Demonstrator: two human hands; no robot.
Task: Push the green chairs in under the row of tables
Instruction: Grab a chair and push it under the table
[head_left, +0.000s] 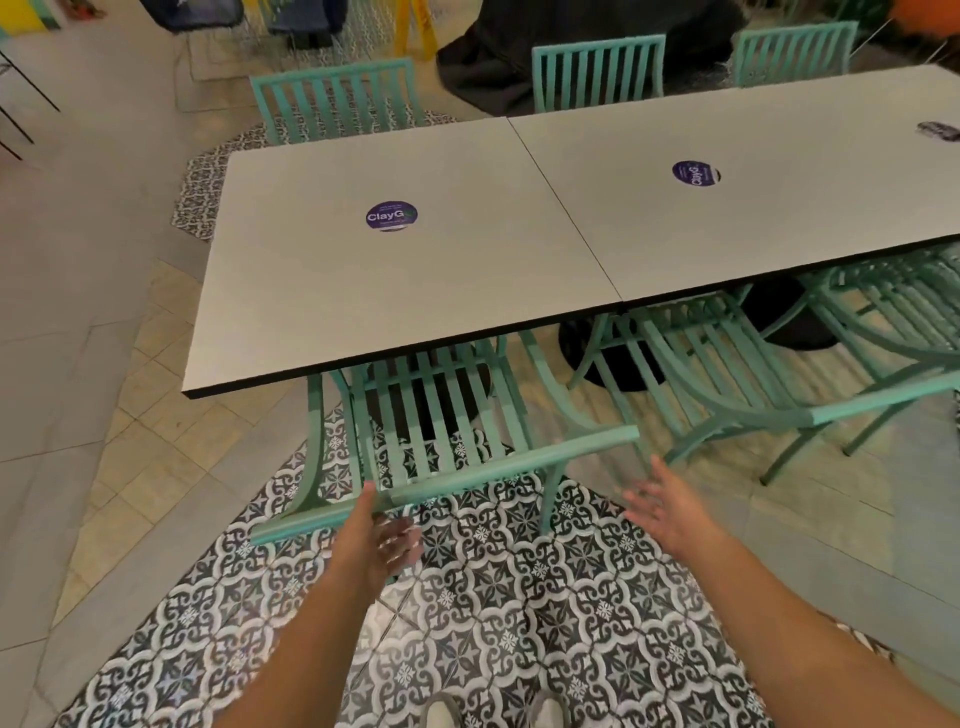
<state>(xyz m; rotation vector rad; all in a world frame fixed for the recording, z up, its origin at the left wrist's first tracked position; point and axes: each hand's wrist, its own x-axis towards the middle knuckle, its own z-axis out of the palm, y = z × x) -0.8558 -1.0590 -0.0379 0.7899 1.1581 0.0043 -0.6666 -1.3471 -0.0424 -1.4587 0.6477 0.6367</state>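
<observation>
Left hand (382, 535) touches the green chair (441, 483) top rail, fingers looking loose; right hand (670, 506) hovers lower right, fingers spread, the rail running left-right beneath the tabletop (363, 280).

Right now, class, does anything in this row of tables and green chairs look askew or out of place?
Yes. The nearest green chair sits twisted, its top rail slanting against the table edge. The left hand touches that rail; the right hand hovers open. The next chair also sits angled.
</observation>
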